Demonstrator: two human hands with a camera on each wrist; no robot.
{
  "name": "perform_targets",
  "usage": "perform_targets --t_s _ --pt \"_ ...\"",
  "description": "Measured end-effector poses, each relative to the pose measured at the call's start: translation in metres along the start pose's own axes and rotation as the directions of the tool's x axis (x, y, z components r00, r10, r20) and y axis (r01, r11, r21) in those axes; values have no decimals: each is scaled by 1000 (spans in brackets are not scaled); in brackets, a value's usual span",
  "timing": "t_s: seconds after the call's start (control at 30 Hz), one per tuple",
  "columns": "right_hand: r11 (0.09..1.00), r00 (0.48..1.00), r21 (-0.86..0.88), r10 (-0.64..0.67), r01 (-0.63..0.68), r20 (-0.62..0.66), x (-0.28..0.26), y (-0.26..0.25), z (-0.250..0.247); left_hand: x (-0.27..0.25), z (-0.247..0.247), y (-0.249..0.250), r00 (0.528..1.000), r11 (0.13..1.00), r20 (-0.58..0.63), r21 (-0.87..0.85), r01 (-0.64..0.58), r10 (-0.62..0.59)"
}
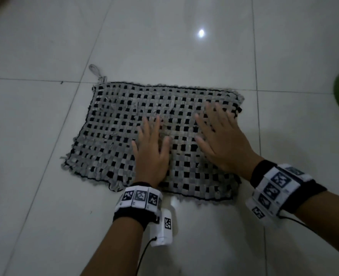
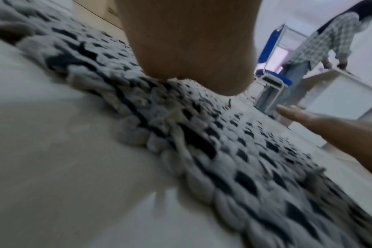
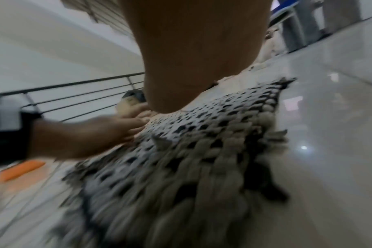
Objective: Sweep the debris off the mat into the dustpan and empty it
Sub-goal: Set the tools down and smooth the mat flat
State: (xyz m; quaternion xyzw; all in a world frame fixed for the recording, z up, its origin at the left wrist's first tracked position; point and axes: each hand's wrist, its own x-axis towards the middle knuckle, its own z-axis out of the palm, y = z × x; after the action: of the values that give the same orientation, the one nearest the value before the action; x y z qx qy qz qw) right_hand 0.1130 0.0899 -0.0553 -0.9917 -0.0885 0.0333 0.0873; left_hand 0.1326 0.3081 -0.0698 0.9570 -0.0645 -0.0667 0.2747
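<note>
Grey-and-black woven rag mat (image 1: 156, 136) lies flat on the white tiled floor (image 1: 35, 116). Both palms are on it: the left hand (image 1: 151, 156) near the middle and the right hand (image 1: 222, 140) toward the right end, fingers spread and straight, grasping nothing. I think they press the mat flat and smooth for sweeping. I see no dustpan, and no debris clearly.
</note>
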Motion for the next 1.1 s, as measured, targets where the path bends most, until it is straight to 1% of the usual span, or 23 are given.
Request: perform_targets --t_s 0.03,0.07,0.1,0.13,0.2,0.23,0.27,0.4,0.43,0.5,0.53,0.57,0.6,0.67,0.7,0.77,0.8,0.87,0.9,0.97,1.03,1.07,1.1 --pt "999 999 14 -47 47 3 -9 -8 4 1 -7 -6 998 1000 -63 -20 0 -2" --pt "995 995 26 -96 95 27 -18 -15 10 2 -13 -14 993 998 -116 53 18 -12" --pt "991 990 34 -129 127 59 -27 -20 17 2 -18 -25 989 984 -146 168 62 -37" --pt "990 986 34 -143 141 84 -34 -20 24 3 -21 -36 985 956 -151 264 123 -85" --pt "990 984 21 -143 142 110 -44 -16 32 1 -24 -56 969 903 -117 354 245 -217" --pt "990 983 15 -141 140 121 -47 -14 33 -1 -24 -64 961 888 -101 367 276 -257" --pt "990 982 12 -142 142 124 -48 -13 34 -2 -24 -69 957 880 -103 377 288 -270" --pt "990 981 1 -140 141 137 -47 -14 31 -4 -23 -70 954 871 -133 389 301 -270" --pt "990 980 4 -138 139 141 -47 -15 30 -3 -24 -69 952 868 -111 389 307 -287" --pt "991 979 13 -134 133 151 -47 -16 28 0 -31 -67 945 871 -28 379 312 -327" --pt "990 978 24 -139 137 152 -47 -15 26 1 -35 -65 941 885 10 345 314 -338" --pt "989 977 50 -146 140 155 -46 -15 23 1 -41 -62 946 911 21 279 304 -322" --pt "987 977 96 -144 131 155 -45 -16 20 -3 -49 -57 962 944 0 189 270 -274" --pt "978 981 196 -107 74 163 -39 -16 9 -18 -57 -37 987 990 -103 50 130 -124" --pt "972 984 231 -87 49 158 -35 -17 2 -27 -57 -24 993 996 -102 53 69 -63" --pt "964 988 262 -81 45 129 -26 -19 -9 -42 -52 1 1000 994 19 107 -23 21" --pt "964 989 258 -100 70 105 -22 -19 -13 -45 -47 13 994 990 106 132 -46 32" --pt "964 981 216 -176 156 77 -17 -18 -18 -46 -36 28 971 983 236 167 -76 35" --pt "964 978 200 -194 175 78 -17 -17 -23 -43 -33 34 961 980 273 180 -84 33" --pt "970 977 194 -174 148 125 -20 -11 -32 -34 -35 43 925 977 379 201 -69 -13" --pt "971 961 227 -128 71 246 -31 -8 -46 -29 -42 50 836 979 542 202 -26 -89" --pt "968 949 246 -114 40 294 -37 -6 -54 -26 -48 54 787 980 608 197 -29 -99" --pt "970 918 244 -81 -17 387 -43 -5 -65 -24 -55 58 732 979 674 198 -48 -101"
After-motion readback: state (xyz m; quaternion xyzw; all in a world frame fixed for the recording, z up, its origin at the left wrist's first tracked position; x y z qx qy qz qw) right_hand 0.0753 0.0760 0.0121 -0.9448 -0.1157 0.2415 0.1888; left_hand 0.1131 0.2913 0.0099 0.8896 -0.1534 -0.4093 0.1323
